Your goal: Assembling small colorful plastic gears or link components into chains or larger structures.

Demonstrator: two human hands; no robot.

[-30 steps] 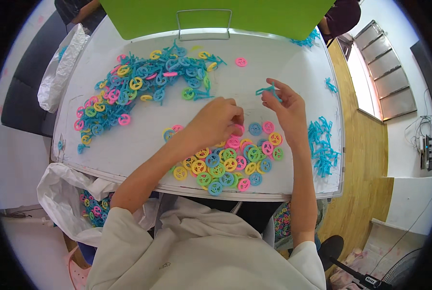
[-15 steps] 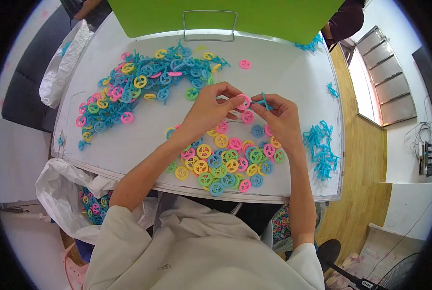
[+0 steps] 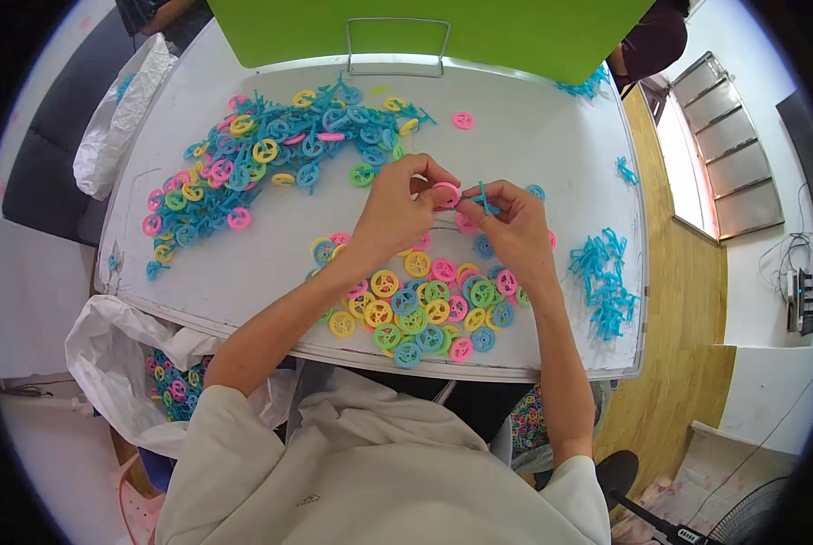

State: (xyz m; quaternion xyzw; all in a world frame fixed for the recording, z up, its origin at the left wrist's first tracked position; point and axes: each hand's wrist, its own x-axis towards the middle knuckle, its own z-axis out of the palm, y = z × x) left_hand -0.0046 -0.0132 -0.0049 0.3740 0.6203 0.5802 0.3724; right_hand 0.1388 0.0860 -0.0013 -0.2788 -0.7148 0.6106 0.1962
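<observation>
My left hand (image 3: 395,207) pinches a small pink plastic wheel (image 3: 447,193) between thumb and fingers. Right beside it, my right hand (image 3: 518,232) is closed on a blue plastic stem with short prongs (image 3: 483,200). The stem's inner end meets or nearly meets the wheel's middle; fingertips partly hide the contact. Below my hands spreads a pile of loose pink, yellow, green and blue wheels (image 3: 413,322). At the far left lies a heap of blue stems with wheels on them (image 3: 270,145).
Loose blue stems (image 3: 604,282) lie along the table's right edge. A green board with a wire handle (image 3: 515,36) stands at the far side. White sacks (image 3: 106,363) sit at the left, one filled with colourful pieces. Other people's arms show at both far corners.
Both hands have shifted slightly left with the pink wheel and blue stem. My right hand has turned a little, uncovering a blue wheel beyond it and a pink one at its right.
</observation>
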